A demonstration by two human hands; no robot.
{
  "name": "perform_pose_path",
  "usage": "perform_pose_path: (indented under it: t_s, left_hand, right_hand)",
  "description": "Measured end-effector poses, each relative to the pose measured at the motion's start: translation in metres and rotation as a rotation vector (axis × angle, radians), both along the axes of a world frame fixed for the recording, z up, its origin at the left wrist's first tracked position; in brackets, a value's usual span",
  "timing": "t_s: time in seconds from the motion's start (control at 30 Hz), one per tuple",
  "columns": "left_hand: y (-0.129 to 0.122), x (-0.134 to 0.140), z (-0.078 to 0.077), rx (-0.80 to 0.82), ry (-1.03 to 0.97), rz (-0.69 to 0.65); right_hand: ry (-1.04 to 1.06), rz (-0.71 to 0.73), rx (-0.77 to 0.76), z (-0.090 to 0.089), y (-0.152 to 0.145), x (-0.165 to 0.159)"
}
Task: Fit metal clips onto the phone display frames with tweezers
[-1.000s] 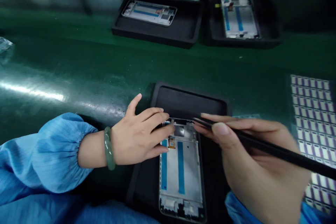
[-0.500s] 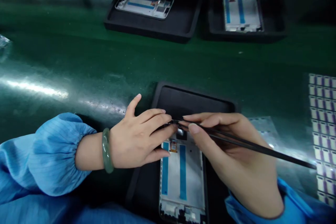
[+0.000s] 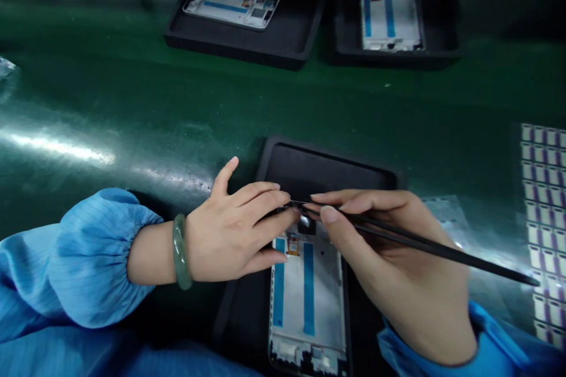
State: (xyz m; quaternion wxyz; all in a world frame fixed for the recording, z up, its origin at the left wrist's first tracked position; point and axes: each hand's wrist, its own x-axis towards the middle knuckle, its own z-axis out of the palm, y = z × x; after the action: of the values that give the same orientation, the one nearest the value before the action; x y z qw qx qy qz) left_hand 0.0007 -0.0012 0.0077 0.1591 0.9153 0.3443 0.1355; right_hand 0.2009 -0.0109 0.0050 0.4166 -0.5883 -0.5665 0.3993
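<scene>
Two black trays with phone frames stand across the green surface; a patterned sheet is cut off at right. The left hand, fingers apart, hides the upper corner of the nearest frame, in its own tray — the right hand's fingers clamp black tweezers, tips hard to make out.

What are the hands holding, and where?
The right hand holds slim black tweezers near their tips; the left hand touches a silver, rectangular phone frame, grip unclear.

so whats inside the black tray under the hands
A phone frame with two blue strips. The left hand and right hand hide parts of its upper end; what they cover is unseen.
</scene>
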Motion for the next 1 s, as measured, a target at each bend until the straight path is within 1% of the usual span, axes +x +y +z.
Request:
perform_pose_path:
  t_s: [0.13,0.33,0.5,0.67,0.8,0.9,1.0]
  left_hand:
    - [0.0001,-0.0002,-0.0001,-0.006,-0.006,-0.004]
    - [0.001,0.0006,-0.0008,0.017,-0.023,-0.003]
    - [0.0005,0.0,-0.001,0.022,-0.006,-0.007]
    - [0.0005,-0.0003,-0.0019,0.026,-0.007,-0.006]
    - [0.001,0.0,-0.0023,0.031,-0.015,-0.007]
    - [0.001,0.0002,-0.0026,0.03,-0.019,-0.006]
    - [0.0008,0.0003,-0.0022,0.025,-0.018,-0.004]
  right_hand:
    - [-0.063,-0.003,0.004,-0.0016,-0.0026,0.0014]
    - [-0.031,-0.013,0.019,-0.0012,-0.0015,0.0025]
    - [-0.115,0.014,0.053,-0.0022,-0.0028,0.0009]
    - [-0.19,0.011,0.073,-0.0019,-0.0052,-0.0013]
    - [-0.145,-0.011,0.067,-0.002,-0.0032,0.0001]
    - [-0.081,0.016,0.062,-0.0026,-0.0006,0.0014]
    - [-0.08,0.041,0.075,-0.0032,0.0008,0.002]
